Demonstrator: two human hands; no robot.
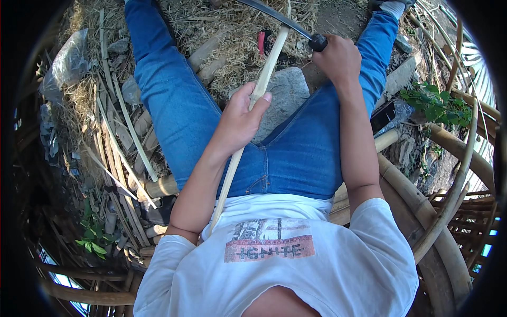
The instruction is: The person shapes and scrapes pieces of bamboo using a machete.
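Here the pale bamboo strip [248,127] runs from the white shirt [274,264] up between the knees, its near end against the belly, probably to steady it. The left hand [240,121] is wrapped around it at mid-length, thumb on top, elbow bent close. Beyond lies a grey stone [288,95] between the thighs. Farthest, the right hand [335,55], arm stretched out, is closed on the dark handle of a curved blade [274,13] meeting the strip's far end.
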